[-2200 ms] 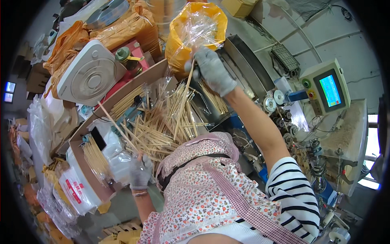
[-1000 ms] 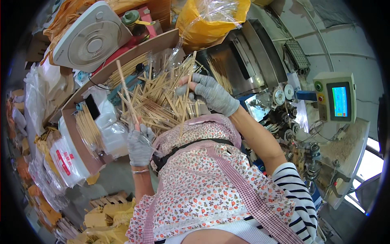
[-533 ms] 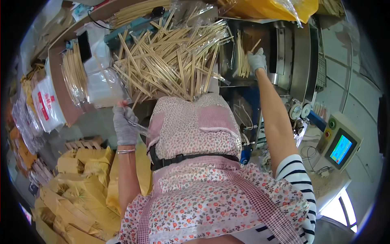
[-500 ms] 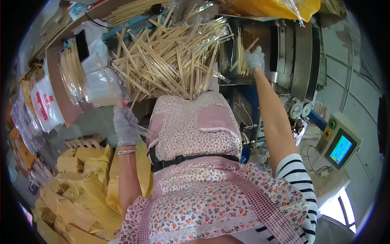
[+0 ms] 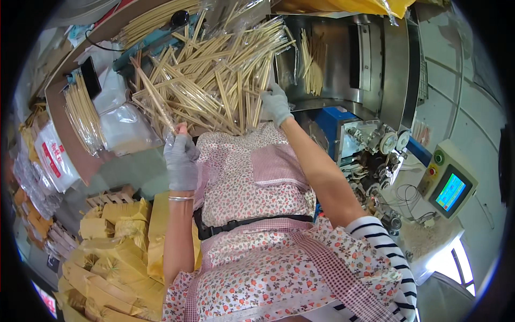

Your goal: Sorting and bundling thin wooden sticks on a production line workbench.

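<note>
In my left hand (image 5: pixel 181 155), gloved in light grey, are slim wooden chopsticks (image 5: pixel 153 99) held by their near end. They slant up and away to the left, seemingly in a clear wrapper. A large loose pile of chopsticks (image 5: pixel 209 80), many in clear sleeves, lies just beyond my apron. My right hand (image 5: pixel 276 105), gloved the same way, is at the pile's right edge with its fingers partly spread. Whether its fingertips touch the chopsticks there is hard to see. More chopsticks (image 5: pixel 314 61) lie on the metal tray (image 5: pixel 343 64) to the right.
Clear plastic bags (image 5: pixel 129 129) and a chopstick bundle (image 5: pixel 83 110) lie at the left, beside a dark phone (image 5: pixel 90 77). A machine with gauges (image 5: pixel 389 142) and a control screen (image 5: pixel 453 192) stands at the right. Yellow wrapped packages (image 5: pixel 107 263) are stacked lower left.
My right hand has moved left from the metal tray to the pile's edge. My left hand has shifted right and now holds chopsticks over the pile's left side.
</note>
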The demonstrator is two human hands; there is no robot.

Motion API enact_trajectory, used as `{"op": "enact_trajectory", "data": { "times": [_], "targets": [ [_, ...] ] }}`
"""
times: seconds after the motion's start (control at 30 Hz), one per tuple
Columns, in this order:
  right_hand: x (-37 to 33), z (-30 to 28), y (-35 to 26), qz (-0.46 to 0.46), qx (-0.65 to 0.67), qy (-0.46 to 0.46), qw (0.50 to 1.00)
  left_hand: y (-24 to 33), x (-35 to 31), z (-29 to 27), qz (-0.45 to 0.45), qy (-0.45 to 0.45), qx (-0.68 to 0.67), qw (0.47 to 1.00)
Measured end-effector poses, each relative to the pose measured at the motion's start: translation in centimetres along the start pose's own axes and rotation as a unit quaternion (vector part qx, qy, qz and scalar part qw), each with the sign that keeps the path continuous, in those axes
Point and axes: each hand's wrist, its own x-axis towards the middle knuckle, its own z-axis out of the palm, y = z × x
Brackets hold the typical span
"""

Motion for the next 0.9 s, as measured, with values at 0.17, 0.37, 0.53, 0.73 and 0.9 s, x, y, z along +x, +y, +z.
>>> {"op": "enact_trajectory", "data": {
  "times": [0.17, 0.37, 0.53, 0.73, 0.9],
  "targets": [
    [-1.1, -3.0, -0.5, 0.097, 0.195, -0.127, 0.968, -0.7, 3.4, 0.7, 0.018, 0.046, 0.188, 0.981],
    [-4.6, -6.6, -6.1, 0.145, 0.371, -0.149, 0.905, -2.5, 5.2, 3.2, 0.054, 0.009, 0.221, 0.974],
    [-11.7, -12.4, -11.2, 0.115, 0.455, -0.248, 0.847, -2.8, 4.2, 7.3, -0.058, -0.11, 0.185, 0.975],
    [-9.9, -10.8, -9.9, 0.022, 0.266, -0.186, 0.946, -3.4, 4.0, 9.4, -0.007, -0.125, 0.224, 0.967],
    [-1.7, -8.1, -1.6, 0.004, 0.08, -0.026, 0.996, -3.7, 9.2, 3.2, 0.243, 0.004, 0.312, 0.918]
  ]
}}
